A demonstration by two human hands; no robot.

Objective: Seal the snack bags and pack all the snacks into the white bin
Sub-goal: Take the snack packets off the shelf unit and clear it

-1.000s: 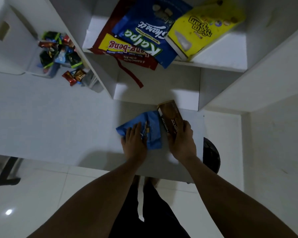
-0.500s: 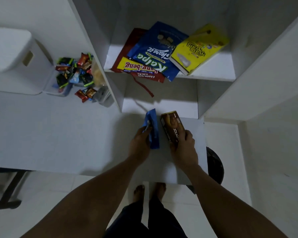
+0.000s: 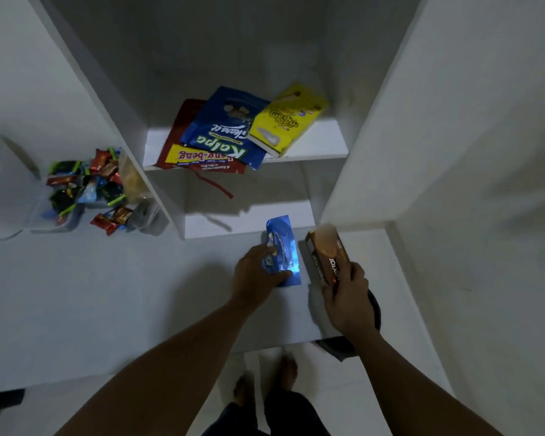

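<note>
My left hand (image 3: 255, 272) grips a small shiny blue snack bag (image 3: 284, 247), holding it off the white desk (image 3: 107, 294). Just to its right, my right hand (image 3: 348, 297) holds a brown snack box (image 3: 326, 253) by its near end. On the shelf (image 3: 324, 143) above lie a red bag (image 3: 202, 158), a blue Kalpa bag (image 3: 224, 130) and a yellow box (image 3: 288, 121), overlapping. The white bin (image 3: 0, 184) stands at the far left, partly cut off by the frame edge.
A clear tub (image 3: 60, 215) of several small wrapped candies sits on the desk left of the shelf's side panel (image 3: 114, 114), with a few candies (image 3: 110, 218) spilled beside it. A dark round stool (image 3: 372, 316) stands below the desk's right end. A wall is on the right.
My left hand has lifted the blue bag from flat on the desk and turned it, so that it now faces up. The right hand keeps the brown box. The view has tilted upward.
</note>
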